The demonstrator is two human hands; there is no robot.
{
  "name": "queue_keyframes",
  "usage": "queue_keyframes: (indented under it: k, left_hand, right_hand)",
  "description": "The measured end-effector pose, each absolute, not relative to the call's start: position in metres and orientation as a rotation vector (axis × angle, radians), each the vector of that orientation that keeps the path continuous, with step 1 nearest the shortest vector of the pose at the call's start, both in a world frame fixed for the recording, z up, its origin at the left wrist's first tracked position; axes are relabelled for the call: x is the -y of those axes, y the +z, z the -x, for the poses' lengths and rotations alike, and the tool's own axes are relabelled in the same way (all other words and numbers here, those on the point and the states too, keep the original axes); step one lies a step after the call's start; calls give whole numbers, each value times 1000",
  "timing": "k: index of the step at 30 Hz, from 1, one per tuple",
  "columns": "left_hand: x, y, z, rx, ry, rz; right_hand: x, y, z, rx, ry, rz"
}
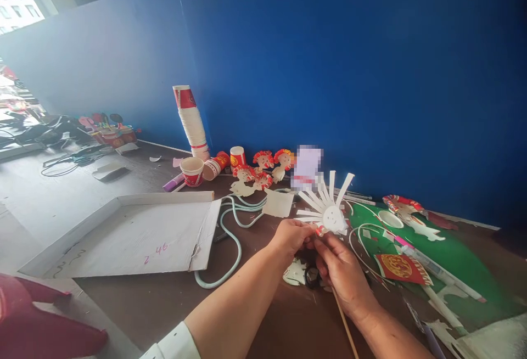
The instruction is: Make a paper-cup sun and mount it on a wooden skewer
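A white paper cut-out figure point(334, 218), with a small drawn face and long strips fanned out like hair, stands up above my hands. My left hand point(293, 236) pinches its lower edge, where a bit of red shows. Close beside it, my right hand point(341, 268) has its fingers closed around a thin wooden stick point(345, 320) that slants down toward me. The stick's upper end is hidden behind my fingers. Under my hands lie a pale paper scrap point(295, 272) and a dark roll point(312, 278), partly covered.
A white cardboard tray point(135, 233) lies left, near a pale cable point(230, 264). Behind are a stack of paper cups point(192, 123) and several red-fringed paper figures point(263, 160). Right, a green mat point(465, 271) carries a pink-ended glue stick or marker point(440, 268) and cut cup pieces point(401, 268).
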State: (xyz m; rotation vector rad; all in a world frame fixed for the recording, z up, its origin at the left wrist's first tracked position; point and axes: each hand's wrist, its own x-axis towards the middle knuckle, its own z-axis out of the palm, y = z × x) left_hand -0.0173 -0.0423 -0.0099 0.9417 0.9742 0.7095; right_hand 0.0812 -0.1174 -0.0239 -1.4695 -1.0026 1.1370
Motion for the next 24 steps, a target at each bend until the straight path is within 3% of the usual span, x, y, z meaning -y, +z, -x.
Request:
queue_keyframes:
  k: [10, 24]
  left_hand:
    - [41, -12, 15, -1030, 722, -993]
    - [46, -3, 15, -1029, 776, -875]
  right_hand:
    - [118, -20, -78, 977, 1045, 1499]
    - [117, -17, -77, 819, 1152, 1434]
